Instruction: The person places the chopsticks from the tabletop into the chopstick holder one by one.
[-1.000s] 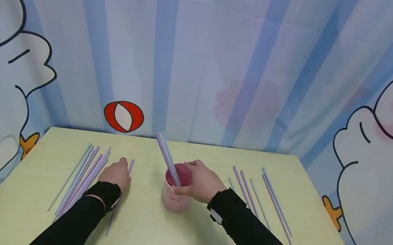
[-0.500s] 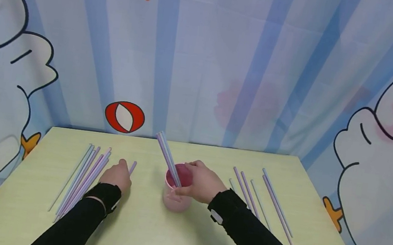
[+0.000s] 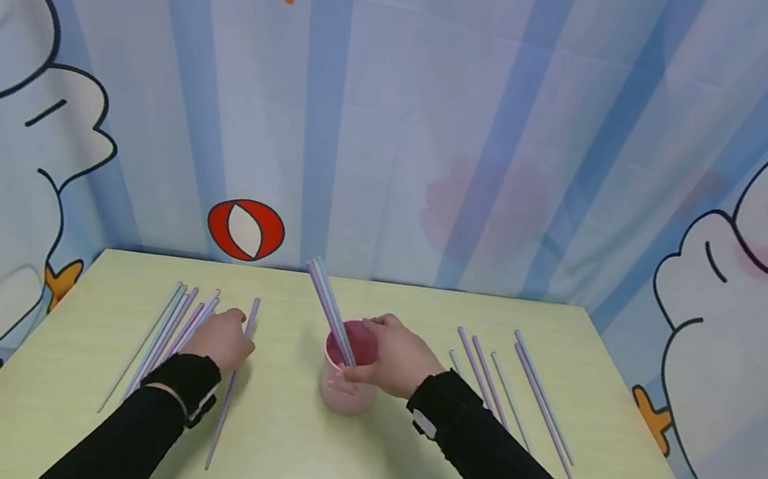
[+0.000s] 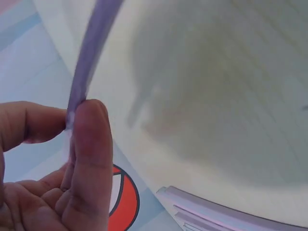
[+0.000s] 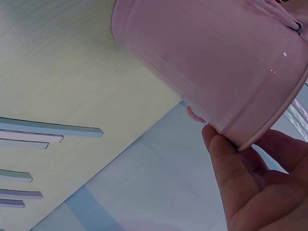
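Note:
Between left thumb and finger, my left hand (image 3: 218, 341) pinches a thin purple stick (image 3: 222, 421), as the left wrist view shows with the stick (image 4: 94, 53) close up. Its lower end slants toward the table's front. In the middle stands a small pink pail (image 3: 341, 399), with a small loop on its side in the right wrist view. My right hand (image 3: 398, 358) grips the pail's rim, fingers partly inside and thumb toward the front. Several pale blue and purple sticks (image 3: 330, 306) lean leftward out of the pail; their lower ends are hidden.
Several blue and purple sticks (image 3: 151, 346) lie beside my left hand, partly behind the forearm. More sticks (image 3: 545, 405) lie at the right, some partly covered by the right sleeve. A printed curtain (image 3: 402, 111) hangs behind the pale table (image 3: 292, 472).
My left hand has shifted slightly left and turned. The purple stick, mostly hidden half a second ago, now shows along its length. The right hand and pail stay put.

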### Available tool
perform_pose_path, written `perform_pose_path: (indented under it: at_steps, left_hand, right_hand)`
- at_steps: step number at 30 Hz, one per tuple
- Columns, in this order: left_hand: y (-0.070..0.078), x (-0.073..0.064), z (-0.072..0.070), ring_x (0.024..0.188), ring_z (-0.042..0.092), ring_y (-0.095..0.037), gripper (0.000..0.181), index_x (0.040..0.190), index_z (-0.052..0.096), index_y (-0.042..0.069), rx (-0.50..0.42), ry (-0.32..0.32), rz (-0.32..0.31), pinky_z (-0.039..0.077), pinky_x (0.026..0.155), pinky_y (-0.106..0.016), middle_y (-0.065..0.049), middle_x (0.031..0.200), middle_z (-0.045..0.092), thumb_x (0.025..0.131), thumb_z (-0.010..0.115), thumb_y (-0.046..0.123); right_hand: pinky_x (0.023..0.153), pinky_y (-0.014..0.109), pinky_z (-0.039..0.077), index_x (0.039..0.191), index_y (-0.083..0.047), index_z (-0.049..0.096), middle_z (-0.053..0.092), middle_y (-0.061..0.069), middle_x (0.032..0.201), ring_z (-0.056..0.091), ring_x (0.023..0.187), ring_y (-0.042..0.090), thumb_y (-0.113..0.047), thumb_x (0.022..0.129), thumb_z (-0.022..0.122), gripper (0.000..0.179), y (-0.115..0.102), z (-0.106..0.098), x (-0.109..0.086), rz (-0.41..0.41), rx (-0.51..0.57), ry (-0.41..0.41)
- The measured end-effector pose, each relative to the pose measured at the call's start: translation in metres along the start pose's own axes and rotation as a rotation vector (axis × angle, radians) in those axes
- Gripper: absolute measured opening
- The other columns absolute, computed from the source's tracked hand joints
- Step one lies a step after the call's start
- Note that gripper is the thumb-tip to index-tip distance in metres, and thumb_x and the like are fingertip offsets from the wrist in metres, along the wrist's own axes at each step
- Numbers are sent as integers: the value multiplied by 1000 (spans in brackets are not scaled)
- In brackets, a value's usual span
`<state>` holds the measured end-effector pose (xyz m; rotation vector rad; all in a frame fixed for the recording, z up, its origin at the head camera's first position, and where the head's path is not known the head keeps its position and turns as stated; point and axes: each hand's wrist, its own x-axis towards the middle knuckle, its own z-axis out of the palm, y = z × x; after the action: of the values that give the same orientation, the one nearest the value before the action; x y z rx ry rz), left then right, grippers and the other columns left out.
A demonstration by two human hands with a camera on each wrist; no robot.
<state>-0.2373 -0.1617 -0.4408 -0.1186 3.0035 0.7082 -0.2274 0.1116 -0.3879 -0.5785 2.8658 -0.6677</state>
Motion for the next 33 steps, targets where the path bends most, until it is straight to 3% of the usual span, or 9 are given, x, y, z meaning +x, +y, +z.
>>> perform_pose_path:
  at_steps: [5,9,12,18,24,29,33]
  left_hand:
    - [-6,-2,-14,72,61,-27,41,123,54,-12,-67,8,17,54,68,-42,-20,92,66,91,62,12]
    - [-9,-5,-27,61,62,-21,40,123,49,-11,-189,15,5,52,58,-36,-16,82,64,93,59,12]
    - [-11,-6,-38,63,66,-21,40,124,42,-11,-267,43,13,55,62,-37,-19,88,63,94,57,13]
    - [-9,-9,-59,68,70,-21,46,132,34,-8,-356,156,10,58,77,-46,-21,96,62,97,52,17]
    - [0,-13,-77,70,71,-24,50,139,31,-4,-449,266,22,57,81,-47,-21,99,63,99,50,21]
    - [13,-14,-86,73,71,-25,52,141,30,-1,-503,337,64,58,80,-44,-20,101,65,100,49,24]
    - [25,-15,-90,70,71,-22,51,140,30,0,-552,394,103,59,72,-28,-17,100,65,100,49,26]
  right_hand:
    - [89,39,54,132,-9,61,55,8,128,58,107,23,-48,69,84,78,0,1,1,0,-11,2]
    - [90,38,53,133,-8,60,55,8,129,59,106,23,-47,69,84,79,0,2,1,-4,-20,1]
    - [90,38,53,134,-8,60,55,8,129,59,106,23,-47,69,84,79,1,2,2,-4,-24,2]
    - [89,38,54,134,-8,60,55,8,130,59,106,23,-49,69,84,80,1,2,3,4,-34,3]
    - [89,39,54,132,-8,61,55,8,130,59,107,24,-49,69,84,79,0,1,1,3,-28,0]
    - [89,39,54,134,-8,60,55,8,130,59,106,24,-49,68,84,80,-1,0,1,9,-35,0]
    - [89,39,54,133,-8,60,55,8,129,59,106,23,-50,68,83,80,0,1,2,5,-42,3]
